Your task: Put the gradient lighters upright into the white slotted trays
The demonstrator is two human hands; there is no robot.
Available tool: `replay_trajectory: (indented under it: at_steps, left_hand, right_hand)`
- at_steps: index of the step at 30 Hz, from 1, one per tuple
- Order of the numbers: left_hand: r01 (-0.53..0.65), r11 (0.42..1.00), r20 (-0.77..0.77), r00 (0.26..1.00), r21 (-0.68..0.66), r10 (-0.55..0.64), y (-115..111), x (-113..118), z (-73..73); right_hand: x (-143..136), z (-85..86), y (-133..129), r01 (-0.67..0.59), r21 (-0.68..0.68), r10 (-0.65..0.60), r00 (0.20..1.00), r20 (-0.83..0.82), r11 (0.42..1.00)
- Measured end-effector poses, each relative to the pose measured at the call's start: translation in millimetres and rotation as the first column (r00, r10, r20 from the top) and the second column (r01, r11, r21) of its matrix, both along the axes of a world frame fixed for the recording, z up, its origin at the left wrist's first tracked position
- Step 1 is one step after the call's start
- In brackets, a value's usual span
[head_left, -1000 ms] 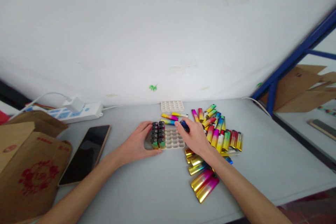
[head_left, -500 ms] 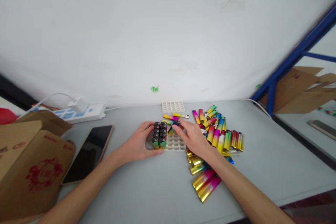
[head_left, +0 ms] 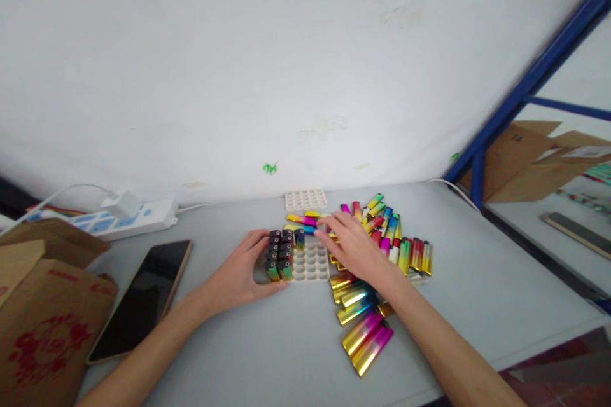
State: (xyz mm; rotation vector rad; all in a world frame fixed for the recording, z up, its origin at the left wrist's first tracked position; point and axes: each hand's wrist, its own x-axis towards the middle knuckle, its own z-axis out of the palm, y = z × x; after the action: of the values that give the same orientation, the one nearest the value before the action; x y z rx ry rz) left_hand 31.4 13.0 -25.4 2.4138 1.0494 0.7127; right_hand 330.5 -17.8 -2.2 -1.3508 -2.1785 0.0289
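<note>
A white tray of small cells [head_left: 311, 265] lies on the table before me. Two columns of black-topped lighters [head_left: 285, 253] stand upright along its left side. One more lighter [head_left: 299, 240], bluish, stands at the back of the third column. My left hand [head_left: 236, 276] is curled round the tray's left side, fingers behind the lighters and thumb along the front. Over the tray's back right corner is my right hand [head_left: 353, 243], its fingers loosely apart and seemingly holding nothing. Several shiny multicoloured lighters [head_left: 365, 346] lie in a pile to the right, partly hidden under my right forearm.
Behind the tray a few loose lighters [head_left: 301, 220] lie flat, and a second white tray [head_left: 305, 199] sits against the wall. At left are a phone [head_left: 143, 299], a power strip [head_left: 157, 215] and a brown paper bag [head_left: 52, 324]. A blue metal frame [head_left: 496, 127] rises at right.
The lighter in my right hand has been let go and now stands in the tray. That hand has drawn back to the right. The whole view has shifted slightly.
</note>
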Motion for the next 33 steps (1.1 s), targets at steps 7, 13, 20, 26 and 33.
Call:
replay_trajectory:
  at_steps: [7, 13, 20, 26, 33]
  left_hand:
    - [0.01, 1.0, -0.032, 0.999, 0.007, -0.01, -2.2, 2.3, 3.8]
    - [0.009, 1.0, -0.018, 1.0, 0.007, -0.009, -2.5, 2.8, 3.7]
    - [-0.008, 1.0, -0.031, 0.999, 0.005, 0.008, -0.4, 3.3, 0.0]
    - [-0.002, 1.0, -0.004, 1.0, 0.028, 0.002, -2.2, 5.4, 5.0]
    - [0.002, 1.0, -0.016, 1.0, 0.023, -0.001, -2.4, 5.0, 4.9]
  right_hand:
    - [79.9, -3.9, 23.5, 0.387, 0.064, -0.389, 0.921, 0.025, 0.92]
    - [97.1, -14.7, 31.2, 0.388, 0.016, -0.388, 0.92, 0.061, 0.922]
    - [55.5, -24.6, 33.8, 0.358, -0.029, -0.347, 0.919, 0.186, 0.933]
    - [47.6, -21.1, 38.5, 0.325, -0.052, -0.319, 0.943, 0.098, 0.944]
    - [42.4, -14.6, 34.3, 0.183, -0.091, -0.201, 0.937, -0.287, 0.979]
